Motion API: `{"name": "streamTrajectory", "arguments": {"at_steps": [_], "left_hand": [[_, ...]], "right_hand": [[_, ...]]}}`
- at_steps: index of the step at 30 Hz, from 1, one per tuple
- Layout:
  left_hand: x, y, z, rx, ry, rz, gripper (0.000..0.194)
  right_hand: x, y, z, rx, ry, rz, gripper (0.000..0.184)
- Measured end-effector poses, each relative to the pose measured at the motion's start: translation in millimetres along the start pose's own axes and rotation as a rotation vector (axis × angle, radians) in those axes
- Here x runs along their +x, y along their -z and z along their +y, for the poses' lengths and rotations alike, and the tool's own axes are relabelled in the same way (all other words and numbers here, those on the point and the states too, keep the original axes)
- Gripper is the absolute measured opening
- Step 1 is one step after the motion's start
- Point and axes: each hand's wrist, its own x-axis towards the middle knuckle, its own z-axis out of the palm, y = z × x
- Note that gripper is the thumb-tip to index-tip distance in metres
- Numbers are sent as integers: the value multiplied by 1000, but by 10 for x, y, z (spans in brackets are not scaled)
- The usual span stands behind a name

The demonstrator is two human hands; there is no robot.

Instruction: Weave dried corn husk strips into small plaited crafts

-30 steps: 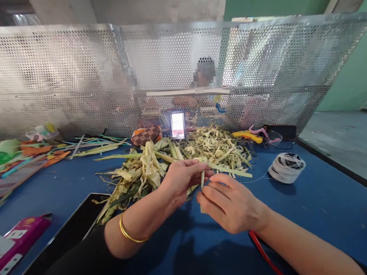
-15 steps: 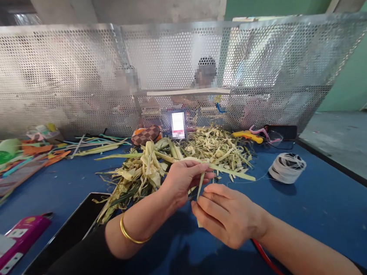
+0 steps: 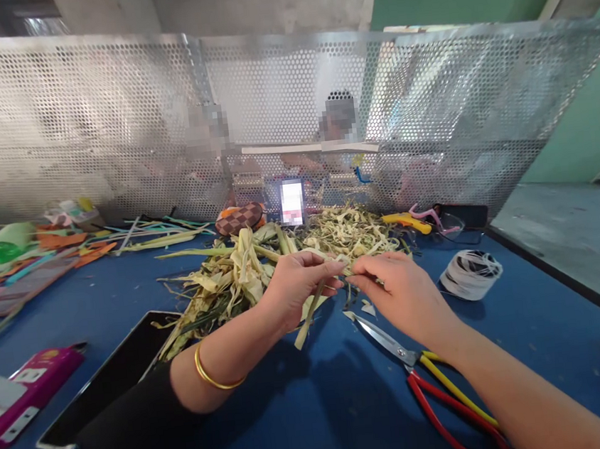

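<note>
My left hand [image 3: 301, 285] is closed in a pinch on pale green corn husk strips [image 3: 310, 320], and one strip hangs down below its fingers. Right beside it, my right hand [image 3: 406, 292] pinches at the same husk, fingertips almost touching those of the left; the exact bit between them is largely hidden. Beyond both hands lies a heap of dried corn husks [image 3: 245, 269], with finer shredded husk [image 3: 354, 229] to its right. Scissors [image 3: 399, 350] with one red and one yellow handle lie on the table under my right hand and forearm.
A spool of white thread [image 3: 470, 274] stands at the right. A dark tray-like panel [image 3: 107, 380] and a purple power strip [image 3: 33, 388] lie at the left. Behind are a lit phone [image 3: 292, 202], a yellow-handled tool [image 3: 407, 222] and a perforated metal screen [image 3: 274, 77].
My right hand has moved up and away, from below the left hand to its right side, uncovering the scissors. A husk strip now hangs lower from the left hand, which stays nearly in place.
</note>
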Motion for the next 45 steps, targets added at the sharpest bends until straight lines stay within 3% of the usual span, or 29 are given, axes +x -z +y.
{"name": "streamTrajectory", "arguments": {"at_steps": [9,15,17,20,22,26,31,37,42,45], "left_hand": [[12,-29,-45,20,-16,-3,13],[8,-23,-59,24,10,-16,10],[14,-1,-49,44,23,-65,9],[13,31,-20,85,56,-168,9],[8,41,-7,97,77,-220,15],[6,36,-20,134,84,-225,23],[8,7,-36,211,62,-158,23],[18,5,-41,275,78,-193,17],[25,28,-47,322,83,-229,14],[0,20,-56,378,81,-278,15]], "right_hand": [[17,246,-8,170,-194,-231,27],[10,328,37,200,-177,-388,29],[14,339,91,209,-170,-360,28],[37,302,180,224,-177,-156,17],[59,242,214,241,-104,-101,21],[94,142,193,230,62,-192,13],[93,158,150,60,84,-175,18],[69,159,188,2,136,-176,20],[61,200,179,18,98,-206,20],[64,220,168,224,-34,-303,18]]}}
